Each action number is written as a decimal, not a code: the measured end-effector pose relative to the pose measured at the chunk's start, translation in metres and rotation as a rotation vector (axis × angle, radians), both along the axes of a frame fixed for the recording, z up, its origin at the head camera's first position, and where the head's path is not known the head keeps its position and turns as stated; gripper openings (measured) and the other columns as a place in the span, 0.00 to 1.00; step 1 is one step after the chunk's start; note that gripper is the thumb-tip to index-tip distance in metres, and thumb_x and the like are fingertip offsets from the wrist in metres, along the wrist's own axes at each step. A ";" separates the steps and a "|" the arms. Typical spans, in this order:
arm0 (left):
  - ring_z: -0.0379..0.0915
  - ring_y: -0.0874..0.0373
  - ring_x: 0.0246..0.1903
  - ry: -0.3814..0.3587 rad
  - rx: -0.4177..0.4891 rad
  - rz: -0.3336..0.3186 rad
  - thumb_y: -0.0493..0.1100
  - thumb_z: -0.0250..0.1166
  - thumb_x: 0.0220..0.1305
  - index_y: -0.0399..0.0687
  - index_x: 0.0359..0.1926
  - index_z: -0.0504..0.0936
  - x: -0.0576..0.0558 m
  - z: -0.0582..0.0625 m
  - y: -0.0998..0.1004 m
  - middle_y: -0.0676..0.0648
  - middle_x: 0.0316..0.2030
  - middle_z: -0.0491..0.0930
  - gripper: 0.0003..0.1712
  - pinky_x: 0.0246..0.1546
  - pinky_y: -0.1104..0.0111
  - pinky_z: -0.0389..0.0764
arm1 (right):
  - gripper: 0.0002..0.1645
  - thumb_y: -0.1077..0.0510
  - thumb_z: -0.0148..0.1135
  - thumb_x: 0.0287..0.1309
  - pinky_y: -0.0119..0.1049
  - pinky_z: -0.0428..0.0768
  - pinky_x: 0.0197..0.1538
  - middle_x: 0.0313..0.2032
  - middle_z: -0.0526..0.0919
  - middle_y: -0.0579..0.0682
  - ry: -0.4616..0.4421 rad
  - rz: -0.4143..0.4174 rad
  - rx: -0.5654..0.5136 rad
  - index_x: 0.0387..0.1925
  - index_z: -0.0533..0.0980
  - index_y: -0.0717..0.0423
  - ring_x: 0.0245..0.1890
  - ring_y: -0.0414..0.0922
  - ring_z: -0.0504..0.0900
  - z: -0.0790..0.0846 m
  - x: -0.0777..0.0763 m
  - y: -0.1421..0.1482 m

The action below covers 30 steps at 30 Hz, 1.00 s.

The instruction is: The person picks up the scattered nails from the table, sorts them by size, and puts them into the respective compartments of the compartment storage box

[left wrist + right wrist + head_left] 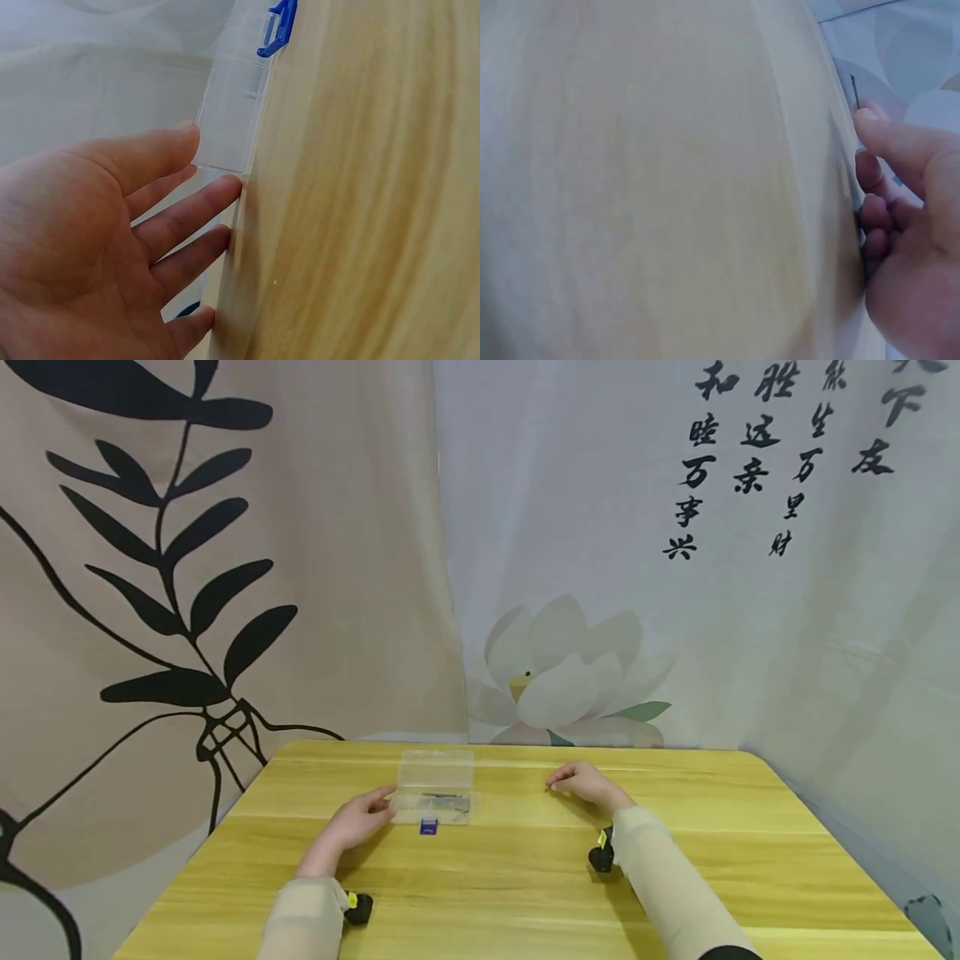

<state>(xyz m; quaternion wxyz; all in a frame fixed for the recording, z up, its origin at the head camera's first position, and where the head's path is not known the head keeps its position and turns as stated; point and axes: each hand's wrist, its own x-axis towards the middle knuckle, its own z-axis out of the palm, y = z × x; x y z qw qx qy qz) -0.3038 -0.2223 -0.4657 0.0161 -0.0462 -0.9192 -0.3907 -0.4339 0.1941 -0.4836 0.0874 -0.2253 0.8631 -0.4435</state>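
Observation:
A clear plastic box [435, 768] lies with its lid folded back on the table, a blue latch [428, 827] at its front edge. Thin dark metal pieces [444, 796] lie inside it. My left hand [358, 821] is at the box's left side, its fingers extended and the thumb by the corner. In the left wrist view the blue latch [279, 30] shows beyond the fingertips. To the right of the box, my right hand [588, 783] pinches a thin dark metal pin [855, 91] between thumb and forefinger, its tip sticking out; the other fingers are curled.
The wooden table [487, 893] has its far edge just behind the box, against a patterned cloth backdrop [360, 568]. Each wrist carries a small black camera, one near the left sleeve [300, 914] and one near the right sleeve [675, 885].

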 end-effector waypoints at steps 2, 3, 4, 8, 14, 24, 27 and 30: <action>0.70 0.36 0.56 0.003 0.001 -0.004 0.43 0.59 0.70 0.42 0.68 0.68 0.000 0.000 0.000 0.34 0.54 0.77 0.28 0.56 0.43 0.68 | 0.10 0.62 0.61 0.63 0.40 0.74 0.47 0.46 0.83 0.56 0.001 -0.011 -0.001 0.42 0.83 0.63 0.46 0.47 0.78 0.003 0.000 0.000; 0.70 0.35 0.56 0.002 0.004 -0.004 0.43 0.59 0.70 0.41 0.68 0.68 0.000 0.001 0.001 0.34 0.54 0.77 0.28 0.56 0.43 0.68 | 0.10 0.62 0.61 0.63 0.39 0.74 0.46 0.47 0.83 0.56 0.002 -0.017 -0.002 0.42 0.83 0.63 0.45 0.47 0.78 0.005 -0.001 0.000; 0.70 0.35 0.56 0.004 0.003 -0.006 0.43 0.59 0.70 0.41 0.68 0.68 0.000 0.001 0.001 0.34 0.54 0.77 0.28 0.56 0.42 0.68 | 0.10 0.62 0.61 0.64 0.39 0.74 0.44 0.47 0.83 0.56 0.002 -0.022 -0.007 0.42 0.83 0.63 0.45 0.47 0.78 0.007 -0.001 0.000; 0.69 0.35 0.57 0.005 0.009 -0.007 0.42 0.59 0.70 0.40 0.68 0.68 0.002 0.002 0.001 0.33 0.54 0.76 0.28 0.56 0.42 0.67 | 0.12 0.63 0.59 0.65 0.40 0.75 0.46 0.48 0.82 0.57 -0.007 -0.023 -0.040 0.44 0.82 0.66 0.48 0.49 0.78 0.016 -0.002 0.001; 0.69 0.35 0.57 0.006 0.010 -0.018 0.42 0.59 0.70 0.41 0.69 0.67 0.002 0.000 0.000 0.33 0.55 0.75 0.28 0.56 0.43 0.68 | 0.12 0.64 0.59 0.64 0.48 0.75 0.52 0.45 0.83 0.57 -0.023 -0.043 -0.080 0.43 0.81 0.69 0.48 0.50 0.78 0.031 -0.001 0.000; 0.69 0.36 0.57 -0.010 0.014 -0.008 0.44 0.59 0.71 0.44 0.69 0.68 0.000 -0.004 -0.001 0.34 0.55 0.76 0.28 0.55 0.43 0.69 | 0.14 0.61 0.58 0.67 0.56 0.70 0.58 0.47 0.83 0.56 -0.019 -0.023 -0.053 0.46 0.81 0.67 0.54 0.56 0.75 0.045 -0.003 -0.004; 0.69 0.36 0.57 -0.009 0.013 -0.010 0.44 0.59 0.70 0.44 0.69 0.68 -0.001 -0.003 -0.001 0.34 0.55 0.76 0.28 0.55 0.43 0.69 | 0.14 0.61 0.58 0.66 0.54 0.70 0.58 0.46 0.83 0.55 -0.012 -0.018 -0.057 0.46 0.81 0.68 0.54 0.55 0.76 0.047 -0.005 -0.006; 0.70 0.37 0.56 -0.012 0.013 0.000 0.44 0.59 0.71 0.44 0.69 0.68 -0.001 -0.001 -0.001 0.35 0.54 0.76 0.28 0.55 0.44 0.69 | 0.15 0.61 0.58 0.67 0.53 0.70 0.59 0.47 0.83 0.55 -0.017 -0.013 -0.054 0.48 0.80 0.69 0.53 0.53 0.76 0.048 -0.006 -0.008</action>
